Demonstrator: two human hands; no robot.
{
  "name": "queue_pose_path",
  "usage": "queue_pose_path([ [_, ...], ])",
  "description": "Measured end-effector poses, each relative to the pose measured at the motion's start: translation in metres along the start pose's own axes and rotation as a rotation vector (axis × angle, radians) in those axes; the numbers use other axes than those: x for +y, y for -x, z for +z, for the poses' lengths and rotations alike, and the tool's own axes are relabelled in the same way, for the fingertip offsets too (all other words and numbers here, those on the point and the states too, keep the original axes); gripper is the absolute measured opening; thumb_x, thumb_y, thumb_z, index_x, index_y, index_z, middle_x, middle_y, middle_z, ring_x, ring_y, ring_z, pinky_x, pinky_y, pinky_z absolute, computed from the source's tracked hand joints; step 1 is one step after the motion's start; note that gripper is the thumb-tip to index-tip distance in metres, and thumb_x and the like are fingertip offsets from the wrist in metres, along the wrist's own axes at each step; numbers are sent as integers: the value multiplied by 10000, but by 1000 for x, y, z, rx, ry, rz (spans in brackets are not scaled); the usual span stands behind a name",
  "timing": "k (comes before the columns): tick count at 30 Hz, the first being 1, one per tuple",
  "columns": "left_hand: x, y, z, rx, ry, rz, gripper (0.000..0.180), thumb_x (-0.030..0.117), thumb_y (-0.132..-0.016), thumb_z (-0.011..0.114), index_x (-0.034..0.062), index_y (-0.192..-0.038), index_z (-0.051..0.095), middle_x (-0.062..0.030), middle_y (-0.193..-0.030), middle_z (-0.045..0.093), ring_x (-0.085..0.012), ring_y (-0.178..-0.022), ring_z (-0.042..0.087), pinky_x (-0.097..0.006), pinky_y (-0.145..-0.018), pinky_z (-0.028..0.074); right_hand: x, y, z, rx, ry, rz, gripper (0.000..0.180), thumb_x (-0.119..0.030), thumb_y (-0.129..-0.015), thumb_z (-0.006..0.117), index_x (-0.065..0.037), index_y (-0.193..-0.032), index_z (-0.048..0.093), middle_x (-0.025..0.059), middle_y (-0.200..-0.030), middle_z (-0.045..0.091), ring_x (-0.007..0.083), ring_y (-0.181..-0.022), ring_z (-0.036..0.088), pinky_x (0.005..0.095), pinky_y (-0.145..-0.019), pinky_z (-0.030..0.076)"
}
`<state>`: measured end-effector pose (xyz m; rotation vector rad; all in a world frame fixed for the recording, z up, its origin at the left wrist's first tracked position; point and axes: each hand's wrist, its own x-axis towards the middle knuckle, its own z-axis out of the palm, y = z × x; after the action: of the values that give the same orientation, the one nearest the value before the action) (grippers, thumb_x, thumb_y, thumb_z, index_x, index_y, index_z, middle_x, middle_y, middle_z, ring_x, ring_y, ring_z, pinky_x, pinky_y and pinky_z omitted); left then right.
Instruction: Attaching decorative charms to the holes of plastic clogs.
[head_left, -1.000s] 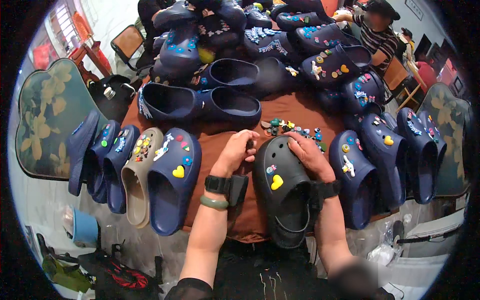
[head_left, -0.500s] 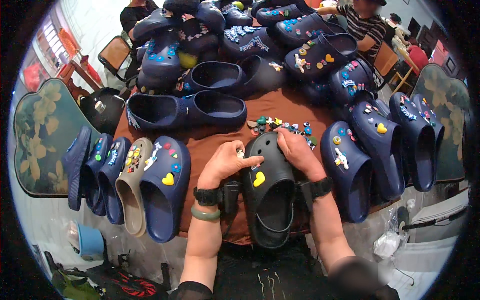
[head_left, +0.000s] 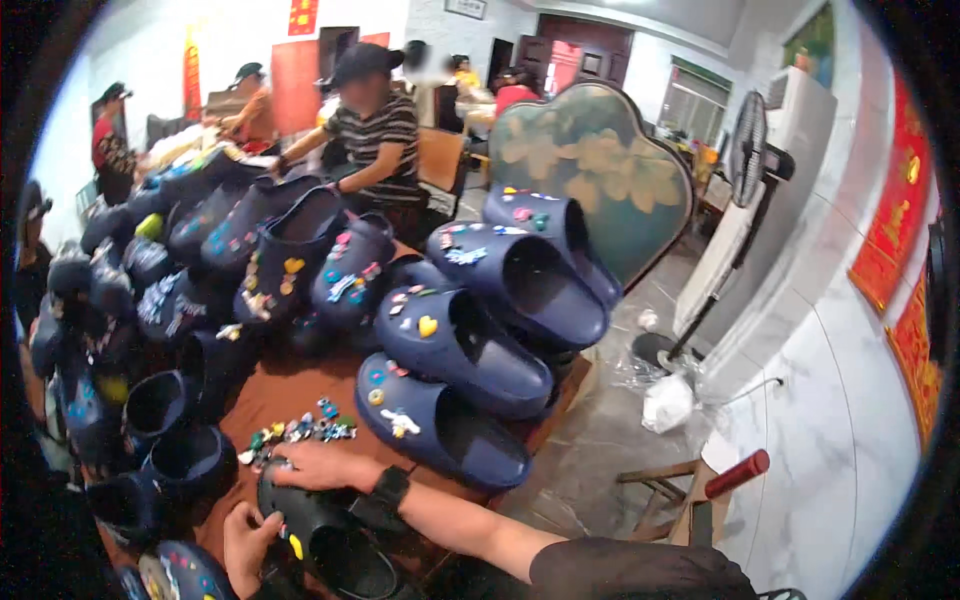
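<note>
Left hand (head_left: 248, 545), black clog (head_left: 303, 513) and right hand (head_left: 325, 468) are meeting over the brown-covered worktop (head_left: 288, 388).
Left fingers are bending beside the clog, their grip impossible to tell; the right grip is grasping its toe near piled charms (head_left: 305, 430); navy clogs (head_left: 450, 345) are resting farther right.

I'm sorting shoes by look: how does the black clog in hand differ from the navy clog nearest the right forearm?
The right hand holds the toe end of the black clog; no hand touches the navy clog. The black clog most plainly shows a yellow charm; the navy clog, a white figure charm. Both are dark and carry charms.
</note>
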<state>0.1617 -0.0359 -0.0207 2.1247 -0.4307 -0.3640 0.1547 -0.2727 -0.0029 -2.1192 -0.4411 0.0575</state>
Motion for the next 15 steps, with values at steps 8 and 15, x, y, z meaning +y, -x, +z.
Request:
queue_pose_path([
  [8,27,-5,10,22,31,62,264,89,-756,704,51,-642,469,-61,-642,586,-116,-612,553,-266,-559,432,37,-5,5,174,37,-97,414,-377,-880,504,24,-965,557,259,-857,618,422,-820,601,467,-704,469],
  [15,41,8,9,-86,268,-72,320,191,-875,668,78,-663,457,19,-562,449,-81,-503,410,-254,-466,344,49,-10,11,171,-16,-37,327,-267,-935,390,29,-974,524,271,-873,598,447,-862,571,504,-739,430],
])
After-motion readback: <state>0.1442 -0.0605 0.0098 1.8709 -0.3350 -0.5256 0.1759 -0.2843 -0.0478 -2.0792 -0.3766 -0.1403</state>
